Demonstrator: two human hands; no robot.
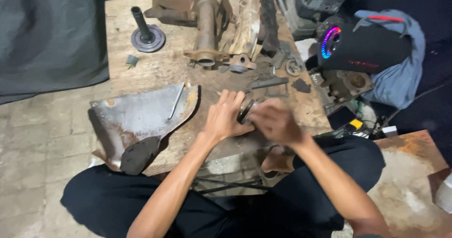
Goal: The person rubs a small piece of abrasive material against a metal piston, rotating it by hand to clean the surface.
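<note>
My left hand (pixel 225 116) and my right hand (pixel 275 120) meet over the near edge of a low wooden board (pixel 155 68). Between them they grip a small round metal part (pixel 245 110), dark with a pale ring, held on its edge. My right hand is blurred. Most of the part is hidden by my fingers. I sit with my legs in dark trousers folded under the board.
A bent rusty metal sheet (pixel 136 118) with a thin rod (pixel 176 101) on it lies left of my hands. Farther back stand a rusty cast housing (pixel 205 16) and a flanged shaft (pixel 146 30). A dark cylindrical speaker with coloured lights (pixel 360 42) rests on blue cloth at right.
</note>
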